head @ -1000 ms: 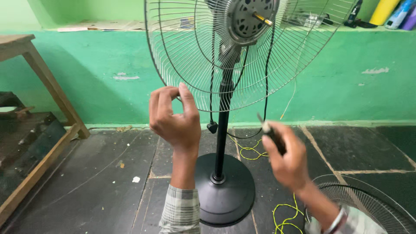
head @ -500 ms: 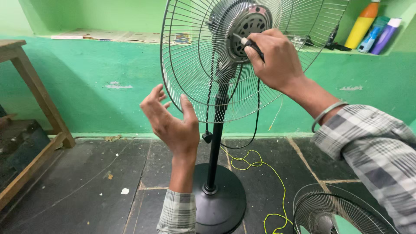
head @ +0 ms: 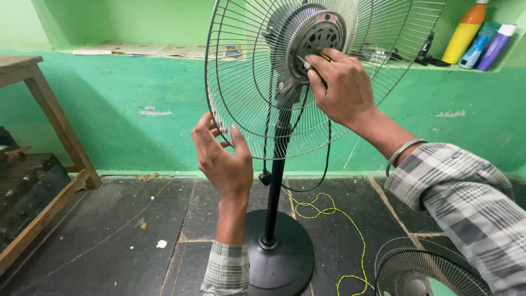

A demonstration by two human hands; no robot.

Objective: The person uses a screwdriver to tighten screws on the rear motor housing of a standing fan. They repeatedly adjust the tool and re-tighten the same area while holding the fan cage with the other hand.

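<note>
The right hand [head: 341, 85] pinches a dark tool against the fan motor [head: 315, 35], high behind the wire grille [head: 241, 77]. The left hand [head: 222, 159], fingers spread, cups the grille's lower left rim.

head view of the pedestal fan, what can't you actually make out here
- Thin dark tool in the right hand: head view, its tip at the grey motor housing is covered by the fingers.
- Round wire fan guard: its top is cut off by the upper edge.
- Second wire guard on the floor: cut off by the bottom edge.
- Left hand: whether it touches the guard's rim is unclear.
</note>
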